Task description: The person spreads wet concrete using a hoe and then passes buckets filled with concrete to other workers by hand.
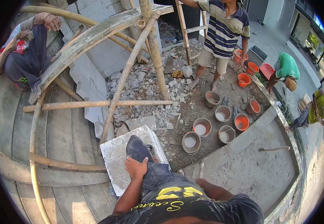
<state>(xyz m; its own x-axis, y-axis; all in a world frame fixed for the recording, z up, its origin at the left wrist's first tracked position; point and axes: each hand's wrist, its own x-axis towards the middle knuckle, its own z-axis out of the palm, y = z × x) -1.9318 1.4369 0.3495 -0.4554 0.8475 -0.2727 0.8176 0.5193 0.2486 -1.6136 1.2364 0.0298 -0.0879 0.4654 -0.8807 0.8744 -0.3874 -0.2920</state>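
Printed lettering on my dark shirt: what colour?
The printed lettering is yellow, showing best in the head view.

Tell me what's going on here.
The wearer's left hand rests on their own bent leg, by a pale block; the right hand is out of sight. Ahead, buckets, several with pale contents, stand on the dirt. A person in a striped shirt stands with one hand near an orange bucket; a person in green bends down nearby.
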